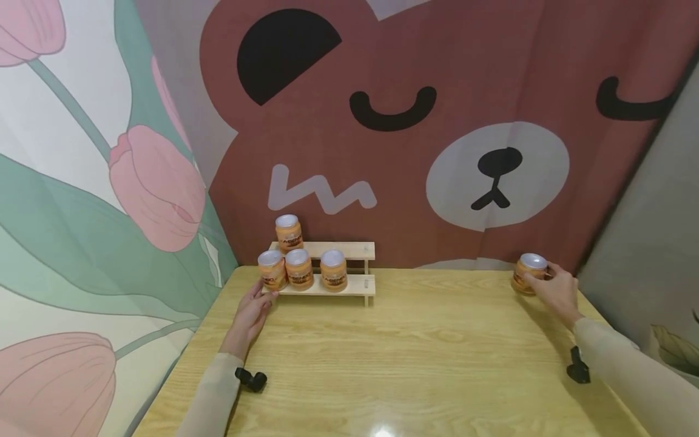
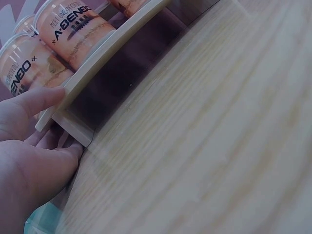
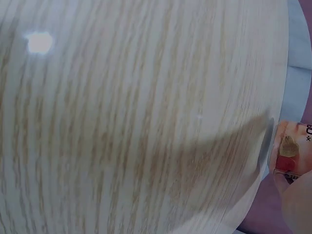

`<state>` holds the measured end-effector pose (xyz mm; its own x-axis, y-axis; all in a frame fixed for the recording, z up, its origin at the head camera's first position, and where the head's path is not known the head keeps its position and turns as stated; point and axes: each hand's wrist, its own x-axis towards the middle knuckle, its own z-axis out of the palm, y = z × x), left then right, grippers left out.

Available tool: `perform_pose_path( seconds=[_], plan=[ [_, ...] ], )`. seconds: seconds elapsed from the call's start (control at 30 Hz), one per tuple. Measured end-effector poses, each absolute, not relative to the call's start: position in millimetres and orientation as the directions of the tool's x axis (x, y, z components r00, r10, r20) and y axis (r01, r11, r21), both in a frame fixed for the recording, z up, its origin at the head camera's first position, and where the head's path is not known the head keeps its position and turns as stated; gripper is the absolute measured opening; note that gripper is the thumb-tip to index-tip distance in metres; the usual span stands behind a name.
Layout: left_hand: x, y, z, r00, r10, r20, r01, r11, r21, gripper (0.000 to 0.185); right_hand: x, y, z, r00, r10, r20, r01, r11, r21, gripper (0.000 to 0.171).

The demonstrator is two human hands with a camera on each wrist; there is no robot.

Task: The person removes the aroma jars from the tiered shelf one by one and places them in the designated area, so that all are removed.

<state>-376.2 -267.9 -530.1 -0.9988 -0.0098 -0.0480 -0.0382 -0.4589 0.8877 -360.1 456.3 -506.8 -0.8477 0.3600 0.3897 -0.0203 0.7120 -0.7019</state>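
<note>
A two-tier wooden display rack (image 1: 357,284) stands at the back left of the table. Three orange cans with pale lids, one of them the middle can (image 1: 299,273), line its lower tier; another can (image 1: 289,235) stands on the upper tier. My left hand (image 1: 252,312) grips the rack's left end, with fingers at the lower shelf's edge and around its leg (image 2: 73,127). Far to the right, my right hand (image 1: 559,294) holds a similar orange can (image 1: 525,280) upright near the table's back edge. Whether that can touches the table I cannot tell.
The wood-grain table (image 1: 415,364) spreads between both arms. Behind it hangs a bear-patterned cloth (image 1: 404,182), with a tulip-patterned cloth (image 1: 158,188) at left. A leafy plant (image 1: 671,349) shows beyond the right edge.
</note>
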Motion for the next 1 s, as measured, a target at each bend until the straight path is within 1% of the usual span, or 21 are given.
perform_pose_path(
  seconds=[0.13, 0.3, 0.43, 0.57, 0.73, 0.9, 1.0],
  plan=[
    [-375, -267, -527, -0.999, -0.011, -0.052, -0.041, -0.461, 0.887, 0.086, -358, 460, -508, -0.851, 0.36, 0.382, -0.012, 0.714, -0.7, 0.076],
    [-373, -270, -527, -0.999, -0.009, -0.047, -0.038, -0.453, 0.89, 0.087, -357, 459, -509, -0.859, 0.38, 0.343, 0.028, 0.704, -0.71, 0.08],
    [-372, -273, -530, -0.999, -0.015, -0.043, -0.032, -0.442, 0.896, 0.087, -358, 458, -513, -0.86, 0.383, 0.336, 0.036, 0.703, -0.71, 0.079],
    [-373, -273, -535, -0.998, -0.041, -0.039, -0.017, -0.444, 0.896, 0.086, -358, 460, -513, -0.884, 0.337, 0.323, 0.016, 0.713, -0.701, 0.08],
    [-380, -269, -538, -0.999, -0.033, -0.009, 0.005, -0.416, 0.909, 0.086, -356, 468, -502, -0.928, 0.259, 0.267, 0.018, 0.749, -0.663, 0.086],
    [-382, -268, -538, -0.998, -0.068, -0.017, 0.013, -0.414, 0.91, 0.086, -356, 463, -487, -0.937, 0.234, 0.259, 0.012, 0.764, -0.645, 0.079],
    [-381, -268, -537, -0.996, -0.085, -0.021, 0.016, -0.422, 0.907, 0.084, -356, 454, -477, -0.92, 0.269, 0.286, 0.013, 0.749, -0.662, 0.072]
  ],
)
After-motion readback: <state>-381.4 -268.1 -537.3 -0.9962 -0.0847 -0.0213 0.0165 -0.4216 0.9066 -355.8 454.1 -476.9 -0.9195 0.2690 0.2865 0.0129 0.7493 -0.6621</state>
